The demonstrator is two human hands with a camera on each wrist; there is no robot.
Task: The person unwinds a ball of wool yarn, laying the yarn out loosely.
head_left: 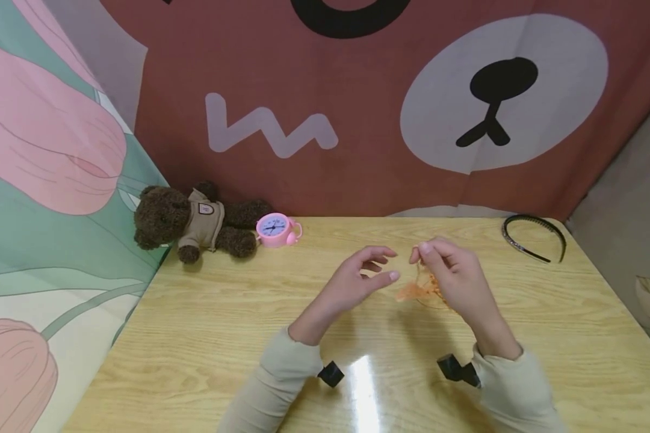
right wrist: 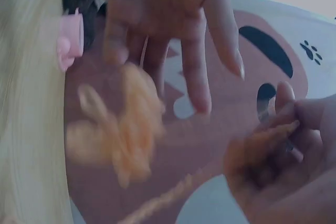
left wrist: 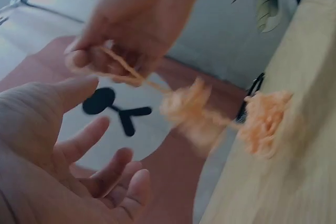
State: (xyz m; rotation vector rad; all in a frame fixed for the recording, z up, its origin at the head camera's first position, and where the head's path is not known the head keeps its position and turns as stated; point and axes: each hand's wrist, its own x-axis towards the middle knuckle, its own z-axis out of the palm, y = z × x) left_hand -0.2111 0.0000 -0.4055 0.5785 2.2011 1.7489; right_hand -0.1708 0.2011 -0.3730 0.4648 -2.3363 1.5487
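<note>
Between thumb and fingers my right hand (head_left: 459, 278) pinches a strand of orange yarn (head_left: 414, 292). From that pinch the strand runs to a loose, tangled clump (left wrist: 191, 109), blurred in both wrist views. Farther along it, a denser bunch of yarn (left wrist: 265, 121) lies on the table in the left wrist view. My left hand (head_left: 357, 275) is held just left of the yarn, its fingers spread and loosely bent with nothing in them. In the right wrist view its fingers (right wrist: 194, 77) hang above the blurred clump.
A brown teddy bear (head_left: 206, 224) lies at the table's back left, beside a pink alarm clock (head_left: 273, 231). At the back right is a black headband (head_left: 536, 234). A bear-print curtain (head_left: 357, 174) hangs behind the wooden table (head_left: 222, 337).
</note>
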